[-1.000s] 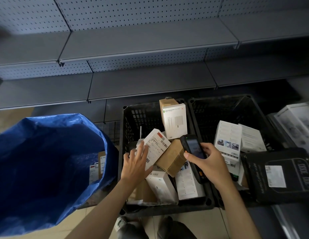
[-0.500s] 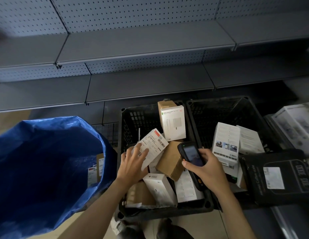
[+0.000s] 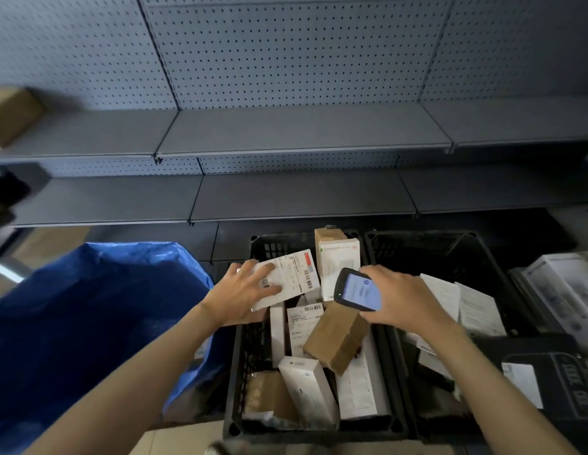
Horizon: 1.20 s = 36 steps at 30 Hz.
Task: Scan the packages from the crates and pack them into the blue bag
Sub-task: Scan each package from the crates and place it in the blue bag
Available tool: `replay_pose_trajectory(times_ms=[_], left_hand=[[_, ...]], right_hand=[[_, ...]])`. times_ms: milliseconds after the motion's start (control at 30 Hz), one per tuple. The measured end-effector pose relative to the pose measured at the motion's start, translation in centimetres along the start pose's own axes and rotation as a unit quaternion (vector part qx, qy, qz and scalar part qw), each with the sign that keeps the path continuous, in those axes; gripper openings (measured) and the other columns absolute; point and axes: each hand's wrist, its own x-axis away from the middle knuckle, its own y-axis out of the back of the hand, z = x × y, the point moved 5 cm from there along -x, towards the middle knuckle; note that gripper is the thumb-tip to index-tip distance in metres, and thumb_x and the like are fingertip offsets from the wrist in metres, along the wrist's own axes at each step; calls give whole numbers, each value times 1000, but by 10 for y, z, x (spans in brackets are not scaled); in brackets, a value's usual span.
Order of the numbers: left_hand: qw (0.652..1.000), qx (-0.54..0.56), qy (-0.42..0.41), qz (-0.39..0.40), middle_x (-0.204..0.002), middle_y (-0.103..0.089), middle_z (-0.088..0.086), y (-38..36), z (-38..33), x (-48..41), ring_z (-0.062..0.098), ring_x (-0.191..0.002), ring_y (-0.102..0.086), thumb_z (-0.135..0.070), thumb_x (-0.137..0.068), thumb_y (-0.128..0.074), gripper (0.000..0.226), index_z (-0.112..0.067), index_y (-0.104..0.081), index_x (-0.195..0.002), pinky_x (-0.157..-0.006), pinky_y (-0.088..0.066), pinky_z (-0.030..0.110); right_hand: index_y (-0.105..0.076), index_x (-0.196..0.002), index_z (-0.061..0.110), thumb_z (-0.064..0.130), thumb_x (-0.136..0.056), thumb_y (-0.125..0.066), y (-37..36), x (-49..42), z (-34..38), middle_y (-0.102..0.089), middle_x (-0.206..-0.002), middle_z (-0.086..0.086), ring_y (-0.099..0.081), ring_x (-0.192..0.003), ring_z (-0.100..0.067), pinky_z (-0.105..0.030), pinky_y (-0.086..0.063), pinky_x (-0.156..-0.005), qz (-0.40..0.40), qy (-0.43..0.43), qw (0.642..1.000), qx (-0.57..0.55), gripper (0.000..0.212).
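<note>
Left hand (image 3: 240, 297): curled round the labelled package (image 3: 289, 277), now lifted above the left crate (image 3: 233, 389)
Right hand (image 3: 404, 300): grips the scanner (image 3: 358, 290), raised just beside it
Meaning: scan looks underway; blue bag (image 3: 89, 323) waits, left

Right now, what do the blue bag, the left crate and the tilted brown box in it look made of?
Blue bag: probably woven plastic sheeting; slight sheen, and stiff creases hold its mouth open.
Left crate: black moulded plastic, matte; slotted lattice walls.
Tilted brown box: plain cardboard, matte brown, with folded edges and no visible print.
</note>
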Motion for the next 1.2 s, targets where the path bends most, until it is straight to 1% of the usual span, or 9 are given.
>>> replay_pose_trajectory(times_ms=[67,267,400,500,633,833,933,1100,1200], left_hand=[[1000,-9,-8,20,-154,-33,11,8,9,0,39,-133,-40,-62,-82,-66,67,-43,-41,-141,-101,-47,60],[999,-35,-12,33,-160,-22,8,21,30,4,37,-141,-30,-65,-90,-55,65,-43,-31,-147,-110,-38,58],[999,-42,-7,33,-158,-26,8,28,39,9,36,-138,-34,-64,-89,-55,63,-43,-34,-144,-105,-41,57],[998,-48,-8,35,-156,-29,7,26,44,14,36,-135,-37,-64,-87,-57,62,-43,-37,-143,-101,-43,56],[999,-40,-10,35,-154,-34,9,21,51,28,37,-132,-41,-64,-86,-60,62,-43,-41,-141,-97,-47,56],[1000,-14,6,13,-150,-37,7,5,79,62,35,-127,-46,-62,-82,-64,64,-42,-43,-138,-93,-50,56],[1000,5,30,-1,-147,-40,6,-5,104,89,34,-123,-48,-60,-80,-65,62,-41,-47,-136,-90,-50,56],[994,59,86,-20,-150,-42,3,-24,155,152,33,-126,-47,-59,-80,-60,62,-41,-49,-139,-94,-50,53],[982,127,138,-37,-149,-44,-2,-47,186,196,29,-126,-47,-57,-78,-63,65,-40,-50,-140,-93,-51,50]], right_hand=[[-39,-146,30,62,-76,-75,16,-7,6,-57,-126,9,-62,-105,-15,-29,-44,-73,5,23,998,56,85],[-42,-142,30,61,-71,-73,49,-16,17,-60,-120,10,-67,-98,-18,-35,-52,-75,10,63,984,164,84],[-43,-142,32,61,-70,-74,55,-18,22,-62,-119,11,-68,-95,-18,-34,-52,-75,13,73,978,194,84],[-40,-146,33,58,-72,-74,57,-20,29,-60,-123,12,-67,-98,-17,-32,-48,-75,13,75,979,189,85],[-42,-144,33,60,-73,-73,56,-25,47,-61,-124,13,-66,-96,-14,-30,-51,-75,13,91,979,183,83],[-42,-144,32,63,-75,-72,49,-44,86,-60,-130,12,-64,-106,-14,-28,-52,-78,16,109,977,185,81],[-39,-146,31,65,-78,-69,47,-56,113,-58,-136,11,-61,-115,-15,-30,-48,-82,15,111,978,173,82],[-37,-149,30,69,-78,-67,36,-82,173,-56,-134,11,-59,-110,-15,-31,-52,-82,24,112,984,139,86],[-32,-153,32,73,-78,-65,19,-99,213,-54,-141,12,-60,-112,-16,-28,-51,-84,42,105,986,126,91]])
